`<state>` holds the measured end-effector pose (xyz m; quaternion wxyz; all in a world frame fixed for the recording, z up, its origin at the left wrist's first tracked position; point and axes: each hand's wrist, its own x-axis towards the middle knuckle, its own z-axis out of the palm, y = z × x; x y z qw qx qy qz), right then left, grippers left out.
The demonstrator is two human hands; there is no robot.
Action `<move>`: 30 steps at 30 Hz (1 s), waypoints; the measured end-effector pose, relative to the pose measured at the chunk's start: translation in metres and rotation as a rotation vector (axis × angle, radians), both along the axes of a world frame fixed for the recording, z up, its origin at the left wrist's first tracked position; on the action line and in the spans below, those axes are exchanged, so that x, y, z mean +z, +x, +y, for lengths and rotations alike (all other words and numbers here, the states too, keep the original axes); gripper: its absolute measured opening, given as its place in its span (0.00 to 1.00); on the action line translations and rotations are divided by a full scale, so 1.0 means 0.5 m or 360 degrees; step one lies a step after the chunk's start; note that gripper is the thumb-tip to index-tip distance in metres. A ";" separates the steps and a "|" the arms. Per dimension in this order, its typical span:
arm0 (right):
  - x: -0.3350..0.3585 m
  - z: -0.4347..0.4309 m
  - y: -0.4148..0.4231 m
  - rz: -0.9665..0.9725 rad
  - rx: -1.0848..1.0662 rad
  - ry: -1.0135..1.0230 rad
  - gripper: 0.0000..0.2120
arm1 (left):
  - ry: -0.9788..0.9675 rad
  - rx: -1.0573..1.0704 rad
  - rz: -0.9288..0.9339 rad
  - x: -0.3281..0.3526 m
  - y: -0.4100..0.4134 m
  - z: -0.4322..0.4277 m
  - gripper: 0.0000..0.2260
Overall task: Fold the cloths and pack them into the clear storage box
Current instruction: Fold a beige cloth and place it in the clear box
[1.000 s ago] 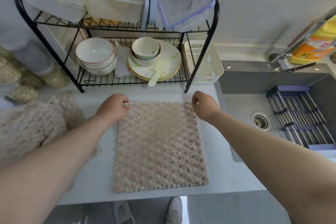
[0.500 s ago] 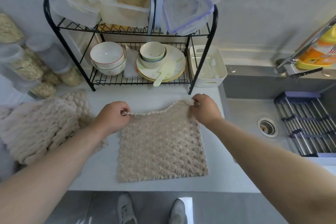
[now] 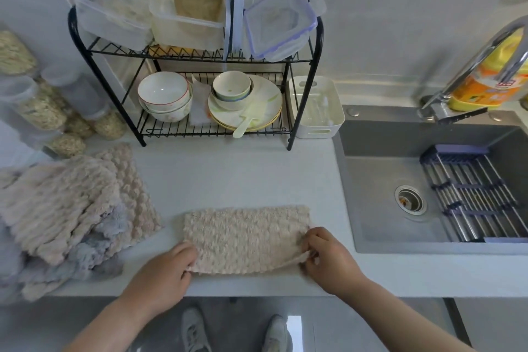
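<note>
Beige, nubby cloth (image 3: 245,237) lies folded into a wide strip on the tabletop (image 3: 228,177), left of the sink (image 3: 380,180) and close to the front edge. Our left hand (image 3: 163,274) has its grip closed on the near left corner. Our right hand (image 3: 328,260) pinches the near right corner, which is raised a little. A pile (image 3: 57,208) of more cloths sits farther left of the sink. Clear boxes (image 3: 188,28) stand on a rack (image 3: 171,130), behind and left of the sink.

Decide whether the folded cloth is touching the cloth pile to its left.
Apart. The head view shows a strip of bare counter between the folded cloth and the pile.
</note>
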<state>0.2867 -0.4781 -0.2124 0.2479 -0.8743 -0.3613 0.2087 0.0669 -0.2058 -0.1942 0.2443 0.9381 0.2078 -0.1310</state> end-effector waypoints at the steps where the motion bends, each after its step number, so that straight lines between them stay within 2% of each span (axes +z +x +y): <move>1: -0.002 -0.002 0.000 0.0006 0.0018 0.0008 0.07 | 0.0042 -0.0023 -0.0006 -0.002 -0.001 -0.001 0.04; 3: -0.002 -0.006 0.002 -0.0018 0.0114 -0.0012 0.07 | 0.0075 -0.0043 0.0006 -0.008 -0.004 -0.003 0.04; 6: 0.002 -0.018 -0.001 -0.0108 0.0359 -0.0209 0.04 | 0.0135 -0.0095 -0.0010 -0.013 -0.011 -0.005 0.02; 8: 0.011 -0.024 -0.014 -0.0055 0.0357 -0.0245 0.12 | 0.0309 -0.0118 -0.0085 -0.014 -0.018 -0.013 0.04; 10: 0.025 -0.012 -0.031 0.0025 0.0029 -0.0101 0.17 | 0.0424 -0.0055 -0.0224 -0.002 -0.009 -0.031 0.11; 12: 0.038 0.018 -0.031 0.0221 -0.0525 0.0014 0.19 | 0.0436 -0.0079 -0.0349 0.018 0.032 -0.051 0.18; 15: 0.056 0.070 -0.004 0.0876 -0.1205 -0.0026 0.25 | 0.0235 -0.0196 -0.0149 0.019 0.115 -0.070 0.33; 16: 0.064 0.083 0.010 0.1056 -0.1332 0.0032 0.19 | 0.0150 -0.0170 -0.0006 0.017 0.142 -0.071 0.38; 18: 0.087 0.101 0.031 0.1215 -0.1418 -0.0033 0.05 | 0.0151 -0.0165 0.0218 0.012 0.179 -0.067 0.46; 19: 0.091 0.105 0.038 0.1224 -0.1387 -0.0140 0.05 | 0.0183 -0.0176 0.0272 0.005 0.189 -0.063 0.48; 21: 0.094 0.106 0.046 0.1304 -0.1309 -0.0251 0.06 | 0.0236 -0.0201 0.0332 -0.007 0.193 -0.059 0.50; 24: 0.091 0.101 0.049 0.1455 -0.1283 -0.0097 0.03 | 0.0244 -0.0201 0.0317 -0.015 0.200 -0.061 0.50; 27: 0.098 0.084 0.086 0.1300 -0.1301 0.0154 0.03 | 0.0198 -0.0199 0.0215 -0.013 0.251 -0.071 0.48; 30: 0.128 0.076 0.133 0.1091 -0.1237 0.0332 0.04 | 0.0171 -0.0144 -0.0124 -0.008 0.273 -0.061 0.40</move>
